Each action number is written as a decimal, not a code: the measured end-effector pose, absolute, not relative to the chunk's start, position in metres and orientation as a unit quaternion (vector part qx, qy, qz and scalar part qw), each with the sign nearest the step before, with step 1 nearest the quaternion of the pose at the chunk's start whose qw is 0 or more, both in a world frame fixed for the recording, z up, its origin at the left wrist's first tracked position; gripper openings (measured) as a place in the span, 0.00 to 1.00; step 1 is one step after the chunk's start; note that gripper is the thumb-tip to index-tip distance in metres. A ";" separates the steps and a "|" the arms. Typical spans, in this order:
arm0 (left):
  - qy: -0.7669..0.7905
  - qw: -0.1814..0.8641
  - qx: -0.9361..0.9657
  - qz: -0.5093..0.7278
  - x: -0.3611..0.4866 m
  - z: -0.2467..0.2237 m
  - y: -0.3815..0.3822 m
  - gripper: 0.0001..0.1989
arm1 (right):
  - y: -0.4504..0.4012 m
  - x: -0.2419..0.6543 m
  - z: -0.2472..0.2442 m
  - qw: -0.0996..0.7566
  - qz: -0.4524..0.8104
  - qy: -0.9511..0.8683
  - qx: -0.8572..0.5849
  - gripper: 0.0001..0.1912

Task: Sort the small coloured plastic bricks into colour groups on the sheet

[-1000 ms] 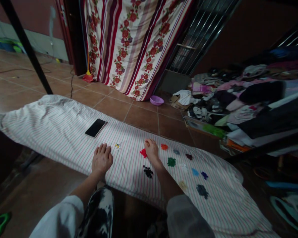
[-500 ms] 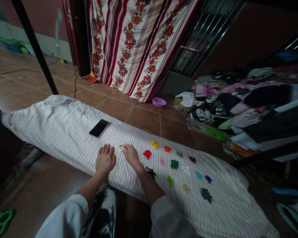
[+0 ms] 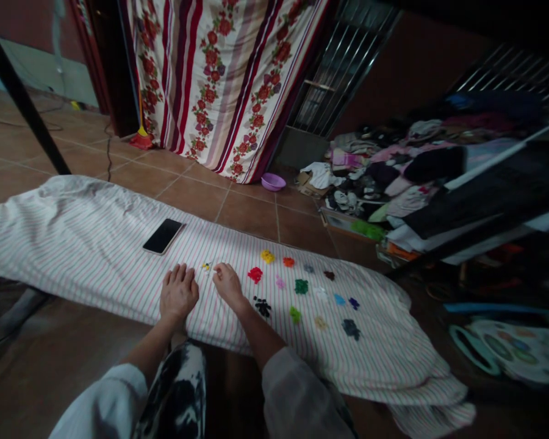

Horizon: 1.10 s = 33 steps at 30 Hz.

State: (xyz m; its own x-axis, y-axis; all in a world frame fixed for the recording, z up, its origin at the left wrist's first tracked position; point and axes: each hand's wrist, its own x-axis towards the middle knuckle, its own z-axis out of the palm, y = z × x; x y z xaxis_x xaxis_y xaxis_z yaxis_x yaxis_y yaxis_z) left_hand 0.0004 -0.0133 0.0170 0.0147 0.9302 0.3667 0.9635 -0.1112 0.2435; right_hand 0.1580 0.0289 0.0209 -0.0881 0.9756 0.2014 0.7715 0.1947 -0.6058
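Observation:
My left hand (image 3: 179, 292) lies flat on the striped cloth (image 3: 238, 326), palm down and fingers stretched out. Just beyond its fingertips is a small cluster of white, yellow and dark bits (image 3: 205, 267). On the right of that cluster, my right hand (image 3: 227, 285) has its thumb and fingers pinched together; whatever is between them is too small to make out. Small piles of tiny coloured pieces lie to the right, among them a red pile (image 3: 255, 275), a black pile (image 3: 262, 306), a yellow pile (image 3: 268, 256) and a dark green pile (image 3: 301, 286).
A phone (image 3: 163, 236) with a dark screen lies on the cloth at the left. Beyond the cloth, a purple basin (image 3: 273, 182) stands on the tiled floor near a flowered curtain (image 3: 215, 91). Heaped clothes (image 3: 393, 164) fill the right side.
The camera view has swung to the right, so everything appears farther left. My right fingertips have drawn a little away from the small cluster. My left hand stays flat on the cloth.

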 end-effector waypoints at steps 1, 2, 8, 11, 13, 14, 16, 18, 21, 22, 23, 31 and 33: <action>-0.665 0.035 -0.711 -0.224 0.000 0.018 -0.014 0.21 | 0.026 0.161 0.021 0.297 0.184 -0.717 -0.603 0.11; -0.665 0.034 -0.711 -0.225 0.000 0.019 -0.014 0.21 | 0.023 0.164 0.021 0.303 0.191 -0.717 -0.598 0.12; -0.658 0.047 -0.722 -0.210 0.001 0.023 -0.018 0.22 | -0.013 0.189 0.023 0.323 0.212 -0.711 -0.588 0.12; -0.659 0.056 -0.725 -0.191 0.002 0.020 -0.023 0.25 | -0.034 0.202 0.028 0.320 0.199 -0.716 -0.588 0.12; -0.664 0.060 -0.725 -0.175 0.003 0.018 -0.029 0.26 | -0.047 0.211 0.032 0.312 0.189 -0.721 -0.590 0.12; -0.667 0.060 -0.724 -0.163 0.004 0.017 -0.033 0.27 | -0.054 0.215 0.034 0.309 0.184 -0.721 -0.591 0.13; -0.673 0.050 -0.725 -0.136 0.006 0.018 -0.043 0.28 | -0.067 0.224 0.038 0.312 0.177 -0.719 -0.596 0.13; -0.674 0.035 -0.730 -0.104 0.008 0.022 -0.055 0.29 | -0.081 0.234 0.039 0.318 0.172 -0.709 -0.605 0.14; -0.663 0.037 -0.745 -0.071 0.010 0.029 -0.072 0.30 | -0.101 0.253 0.040 0.332 0.166 -0.687 -0.624 0.14; -0.658 0.044 -0.749 -0.067 0.011 0.032 -0.077 0.30 | -0.107 0.261 0.040 0.339 0.161 -0.679 -0.631 0.14; -0.656 0.051 -0.751 -0.063 0.012 0.034 -0.082 0.30 | -0.114 0.270 0.040 0.345 0.155 -0.671 -0.638 0.14; -0.622 -0.008 -0.782 0.027 0.014 0.061 -0.108 0.27 | -0.167 0.349 0.053 0.389 0.093 -0.597 -0.695 0.13; -0.610 -0.015 -0.791 0.037 0.013 0.068 -0.116 0.24 | -0.180 0.365 0.057 0.400 0.092 -0.580 -0.704 0.13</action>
